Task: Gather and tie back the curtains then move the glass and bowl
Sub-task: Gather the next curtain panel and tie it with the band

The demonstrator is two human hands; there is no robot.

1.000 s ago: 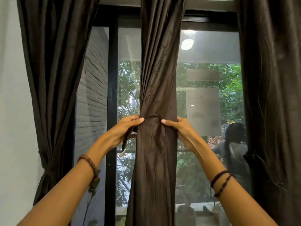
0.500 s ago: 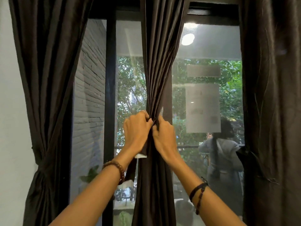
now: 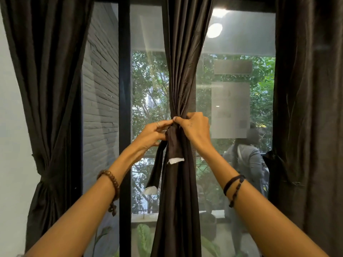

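Note:
The middle dark brown curtain (image 3: 182,62) hangs in front of the window and is bunched tight at hand height. A matching tie-back strap (image 3: 173,145) with white-tipped ends wraps the bunch; one end hangs in front, the other lower on the left. My left hand (image 3: 151,134) pinches the strap at the left of the bunch. My right hand (image 3: 194,127) grips the strap and the gathered cloth from the right. The left curtain (image 3: 46,89) is tied back at the wall. The right curtain (image 3: 311,108) hangs loose. No glass or bowl is in view.
A black window frame post (image 3: 124,108) stands just left of my hands. Behind the glass are a grey brick wall (image 3: 101,89), trees and a reflected person (image 3: 245,160). Leafy plants (image 3: 143,240) sit below the window.
My hands went from spread around the wide curtain to meeting at its middle, squeezing it into a narrow bunch. The strap's two ends now hang free below my fingers.

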